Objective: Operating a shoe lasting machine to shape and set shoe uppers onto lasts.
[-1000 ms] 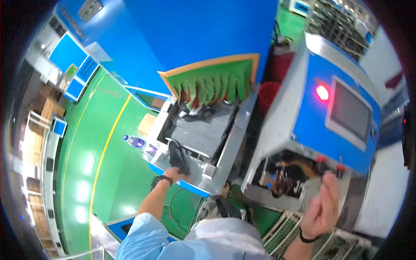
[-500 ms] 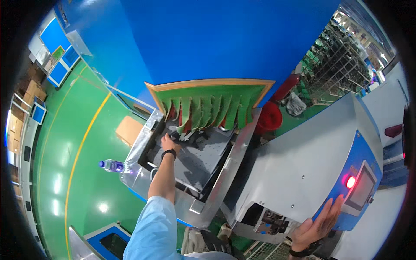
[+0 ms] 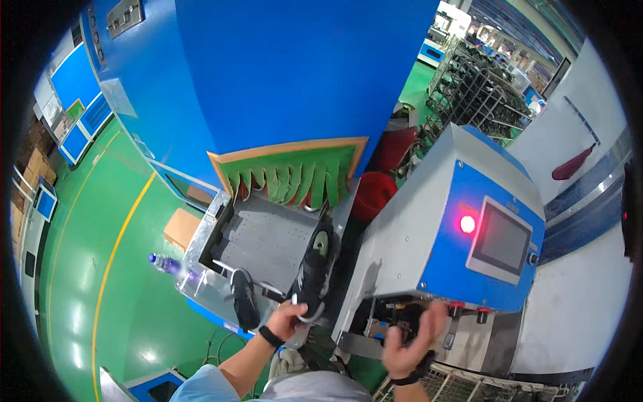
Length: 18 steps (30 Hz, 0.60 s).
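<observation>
Left hand: at the bottom centre of the frame, the left hand (image 3: 287, 321) is closed on the lower end of a dark shoe (image 3: 310, 276), thumb and fingers set narrow around it.
Held shoe: just right of the frame's centre line in its lower half, running upward from the hand, with its pale-lined opening toward the top; it overlaps the right edge of a grey tray (image 3: 258, 234), and I cannot tell whether it rests there or is lifted.
Right hand: at the lower right of centre, the right hand (image 3: 412, 345) holds nothing that shows; its grip is wide, thumb well apart from the raised fingers.
Right fingertips: just beside the left one of two red knobs (image 3: 482, 315); whether they touch the machine behind, I cannot tell.
Second shoe: a black shoe with pale stripes (image 3: 245, 300) lies on the metal ledge left of the left hand, apart from it.
Tray: in the middle of the frame, below a green strip curtain (image 3: 288, 179) hung on the big blue machine (image 3: 301, 67).
Control box: right of centre, the blue and grey box (image 3: 439, 258) bears a lit red lamp (image 3: 467, 224) and a dark screen (image 3: 501, 240).
Left side: a purple bottle (image 3: 161, 262) stands out beside the ledge, below a cardboard box (image 3: 182, 229).
Bucket: a red bucket (image 3: 375, 194) sits between the curtain and the control box.
</observation>
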Each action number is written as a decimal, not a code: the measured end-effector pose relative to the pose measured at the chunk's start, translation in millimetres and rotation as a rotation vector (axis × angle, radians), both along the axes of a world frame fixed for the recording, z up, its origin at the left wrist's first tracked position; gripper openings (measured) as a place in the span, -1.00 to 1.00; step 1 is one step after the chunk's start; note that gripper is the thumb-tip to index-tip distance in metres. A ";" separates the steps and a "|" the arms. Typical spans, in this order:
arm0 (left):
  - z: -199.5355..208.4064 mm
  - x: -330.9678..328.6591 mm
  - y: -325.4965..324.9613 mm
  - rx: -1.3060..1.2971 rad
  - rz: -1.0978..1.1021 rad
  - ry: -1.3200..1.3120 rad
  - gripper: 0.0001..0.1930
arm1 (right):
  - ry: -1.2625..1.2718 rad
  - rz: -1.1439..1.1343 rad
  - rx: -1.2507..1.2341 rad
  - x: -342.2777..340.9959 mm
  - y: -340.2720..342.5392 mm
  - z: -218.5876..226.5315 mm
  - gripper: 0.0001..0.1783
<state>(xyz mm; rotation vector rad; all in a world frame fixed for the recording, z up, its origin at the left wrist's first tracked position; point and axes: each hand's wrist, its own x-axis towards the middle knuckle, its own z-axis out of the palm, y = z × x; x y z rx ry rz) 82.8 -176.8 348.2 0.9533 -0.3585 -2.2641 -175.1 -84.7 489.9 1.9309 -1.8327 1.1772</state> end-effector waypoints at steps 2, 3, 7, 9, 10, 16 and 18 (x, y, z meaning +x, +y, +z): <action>24.7 1.8 47.6 -0.025 -0.146 0.131 -0.41 | -0.505 0.156 0.268 19.9 30.7 -32.7 -0.08; 48.9 -7.9 63.0 -0.050 -0.239 0.269 -0.39 | -0.940 0.276 0.228 32.6 36.2 -55.3 0.07; 47.5 -43.1 123.2 -0.075 -0.791 0.327 -0.55 | -2.152 0.691 0.531 12.3 55.7 -73.0 -0.06; 72.3 -67.6 131.0 -0.097 -1.015 0.042 -0.36 | -2.167 0.635 0.596 -7.7 61.9 -62.6 -0.11; 55.8 -69.4 133.8 -0.099 -1.013 -0.083 -0.46 | -2.156 0.574 0.669 -18.8 65.7 -56.9 -0.14; 73.1 -101.9 174.5 -0.700 -0.489 -0.373 -0.19 | -2.022 0.408 0.981 -86.3 155.7 -77.7 -0.19; 66.7 -122.0 172.6 -0.756 -0.719 -0.457 -0.27 | -2.351 0.295 0.947 -97.9 180.0 -78.6 -0.35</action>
